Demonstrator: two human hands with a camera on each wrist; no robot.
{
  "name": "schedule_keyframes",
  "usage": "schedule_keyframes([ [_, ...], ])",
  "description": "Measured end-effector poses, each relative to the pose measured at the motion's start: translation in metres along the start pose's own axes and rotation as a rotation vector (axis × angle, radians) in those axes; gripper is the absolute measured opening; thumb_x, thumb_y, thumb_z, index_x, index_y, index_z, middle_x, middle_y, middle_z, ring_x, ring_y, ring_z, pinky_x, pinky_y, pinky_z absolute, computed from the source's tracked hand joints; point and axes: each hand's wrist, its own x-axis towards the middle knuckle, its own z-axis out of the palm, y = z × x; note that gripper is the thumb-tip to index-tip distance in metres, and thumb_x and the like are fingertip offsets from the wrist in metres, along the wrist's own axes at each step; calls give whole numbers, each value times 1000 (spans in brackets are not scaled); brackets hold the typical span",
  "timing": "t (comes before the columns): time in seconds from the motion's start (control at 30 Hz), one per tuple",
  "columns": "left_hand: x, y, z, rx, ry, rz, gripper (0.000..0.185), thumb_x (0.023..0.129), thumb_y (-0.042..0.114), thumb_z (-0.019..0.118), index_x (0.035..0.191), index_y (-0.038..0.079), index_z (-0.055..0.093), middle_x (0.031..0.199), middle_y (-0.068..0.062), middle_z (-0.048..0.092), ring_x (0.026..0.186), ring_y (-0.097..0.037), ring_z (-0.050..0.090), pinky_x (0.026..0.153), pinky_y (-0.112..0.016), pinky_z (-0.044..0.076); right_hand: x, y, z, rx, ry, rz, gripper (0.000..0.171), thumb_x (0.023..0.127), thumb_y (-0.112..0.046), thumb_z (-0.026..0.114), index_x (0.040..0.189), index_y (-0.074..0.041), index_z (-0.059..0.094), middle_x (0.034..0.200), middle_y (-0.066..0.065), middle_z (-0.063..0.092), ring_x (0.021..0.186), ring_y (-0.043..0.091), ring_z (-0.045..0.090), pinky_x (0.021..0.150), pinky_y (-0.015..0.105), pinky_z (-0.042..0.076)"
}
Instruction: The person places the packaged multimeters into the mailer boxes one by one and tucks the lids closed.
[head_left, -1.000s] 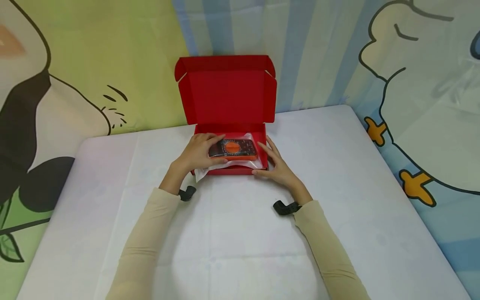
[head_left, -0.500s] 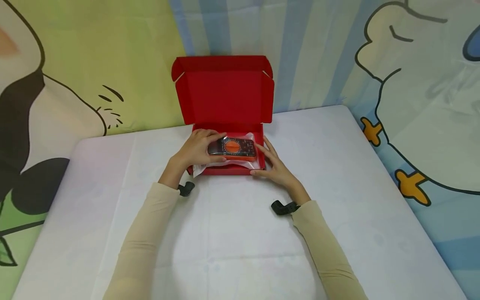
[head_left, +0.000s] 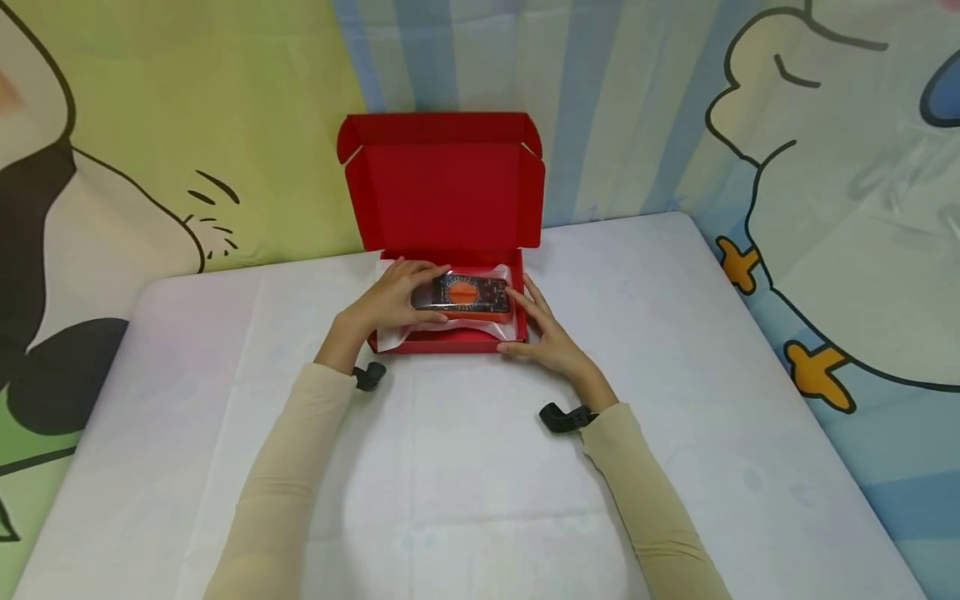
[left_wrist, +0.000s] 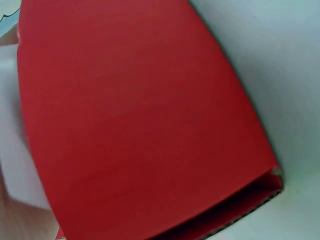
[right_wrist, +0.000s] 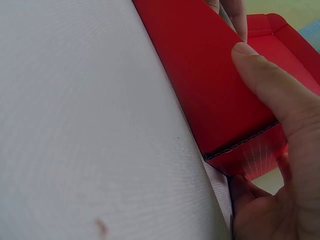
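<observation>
Lying in clear plastic (head_left: pixel 393 337) within the red box (head_left: pixel 450 344), the multimeter (head_left: pixel 471 296) should handle as stiff, fairly weighty and slippery, best gripped by its long edges, where the left hand (head_left: pixel 387 296) pinches it, while the right hand (head_left: pixel 553 338), fingers spread, holds the box's corner.

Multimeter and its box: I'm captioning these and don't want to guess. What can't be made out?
Head view: one end of the rectangular black-and-orange multimeter, covered by the left hand.
Head view: markings round its orange dial, too small to read.
Head view: floor of the open red cardboard box, mostly hidden by multimeter and translucent white wrapping.
Left wrist view: most of the left hand, behind the box or past the left edge.
</observation>
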Motion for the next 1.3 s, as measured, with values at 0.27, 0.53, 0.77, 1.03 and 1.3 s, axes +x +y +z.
schedule_keyframes([
  [0.27,5,-4,0,-50,-42,16,87,81,40,79,152,16,36,147,-14,38,140,-31,28,120,-50,0,-9,-36,0,-7,-15,33,82,85,-4,73,153,-6,28,164,9,-5,150,31,0,118,53,16],
  [0.53,6,-9,4,-112,-55,5,85,83,37,77,153,16,34,149,-13,33,142,-31,22,119,-54,5,-10,-36,2,-9,-12,42,82,85,-6,73,153,-7,28,164,9,-5,150,31,-1,118,55,16],
  [0.77,7,-18,11,-102,-26,16,85,83,36,77,153,15,34,152,-13,31,144,-31,21,120,-48,-1,-10,-35,1,0,-11,27,81,85,-6,73,153,-6,29,164,10,-5,150,32,0,118,53,19],
  [1.03,4,-22,18,-130,28,0,85,81,37,79,152,19,36,154,-11,30,146,-30,18,120,-52,1,-10,-41,3,-14,-6,41,82,85,-5,73,153,-7,28,164,9,-5,150,30,0,118,51,19],
  [1.3,3,-19,29,-101,53,-37,89,81,37,79,154,21,32,160,-8,19,150,-28,4,120,-52,-1,-9,-41,4,-27,-2,63,82,85,-6,73,154,-9,27,164,6,-6,150,29,-3,118,53,16],
])
